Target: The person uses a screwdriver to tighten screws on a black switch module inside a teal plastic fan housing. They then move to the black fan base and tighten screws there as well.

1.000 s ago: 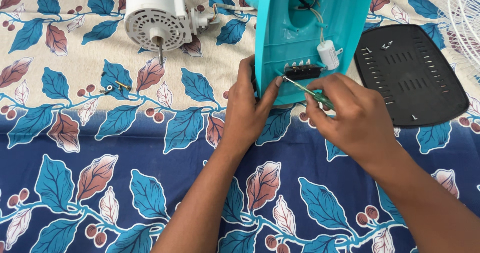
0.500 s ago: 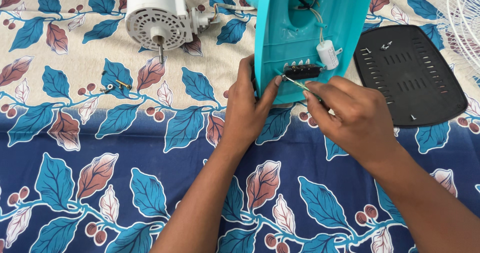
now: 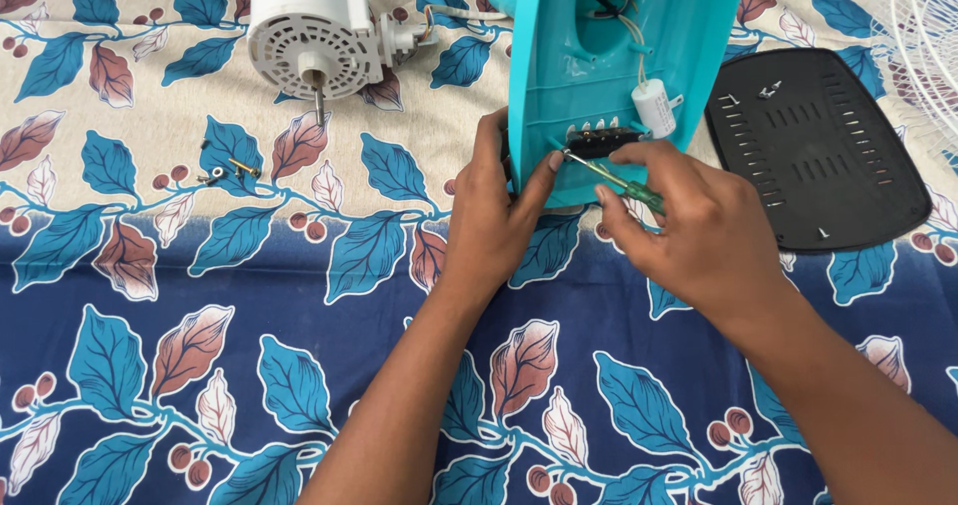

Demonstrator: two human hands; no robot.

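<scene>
A white motor unit [image 3: 314, 31] with a protruding shaft lies at the top left on a cloth [image 3: 200, 365] printed with blue and rust leaves. Below it sit several small loose fasteners [image 3: 228, 170], probably screws. A black vented cover plate [image 3: 813, 151] rests at right, a few small screws on it. A white wire grille [image 3: 928, 36] shows at the upper right edge.

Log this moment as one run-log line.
left hand: grips teal housing | right hand: holds green screwdriver, tip at black switch block | loose screws: on cloth
</scene>
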